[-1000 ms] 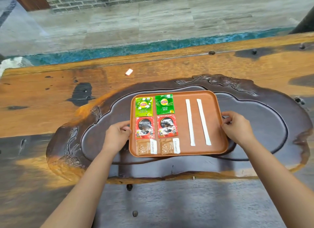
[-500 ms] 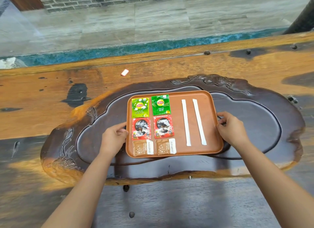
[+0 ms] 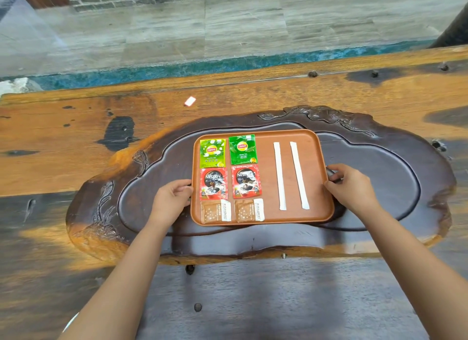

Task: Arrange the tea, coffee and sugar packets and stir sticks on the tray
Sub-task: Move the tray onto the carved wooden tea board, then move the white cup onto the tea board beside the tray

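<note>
Head view shows the brown tray (image 3: 266, 214) resting in the dark carved slab (image 3: 379, 182) on the wooden surface (image 3: 63, 149). Left hand (image 3: 171, 203) grasps its left edge, right hand (image 3: 350, 187) its right edge. Along the tray's left side lie two green tea packets (image 3: 212, 152), two red coffee packets (image 3: 214, 184) and two sugar packets (image 3: 215, 211); two white stir sticks (image 3: 279, 176) lie toward its right edge.
</note>
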A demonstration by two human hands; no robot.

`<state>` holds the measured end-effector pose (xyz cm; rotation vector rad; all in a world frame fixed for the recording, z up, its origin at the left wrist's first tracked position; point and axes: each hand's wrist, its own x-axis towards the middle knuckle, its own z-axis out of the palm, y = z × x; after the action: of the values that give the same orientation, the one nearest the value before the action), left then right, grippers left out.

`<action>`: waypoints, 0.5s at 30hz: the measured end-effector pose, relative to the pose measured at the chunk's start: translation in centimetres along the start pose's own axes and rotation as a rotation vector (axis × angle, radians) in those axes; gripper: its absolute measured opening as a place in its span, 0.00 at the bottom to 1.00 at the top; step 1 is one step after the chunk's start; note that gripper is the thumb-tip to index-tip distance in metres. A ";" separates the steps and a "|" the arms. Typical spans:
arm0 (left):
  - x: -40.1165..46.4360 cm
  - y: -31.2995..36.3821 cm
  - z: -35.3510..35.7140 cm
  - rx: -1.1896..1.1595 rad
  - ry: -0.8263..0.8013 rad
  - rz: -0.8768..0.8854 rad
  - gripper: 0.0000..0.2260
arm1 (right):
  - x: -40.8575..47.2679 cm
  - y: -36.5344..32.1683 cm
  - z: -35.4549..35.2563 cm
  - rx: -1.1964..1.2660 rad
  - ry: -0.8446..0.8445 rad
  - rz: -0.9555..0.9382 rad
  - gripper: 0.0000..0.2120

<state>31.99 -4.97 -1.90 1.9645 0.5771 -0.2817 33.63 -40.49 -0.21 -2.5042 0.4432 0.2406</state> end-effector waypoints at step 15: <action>-18.1 -5.3 0.2 0.359 0.143 0.248 0.11 | -15.4 -3.8 5.7 0.036 -0.154 -0.371 0.13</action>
<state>13.81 -8.12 1.81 2.3923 0.3850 -0.0926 20.28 -30.29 1.12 -2.4533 -0.0805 0.2717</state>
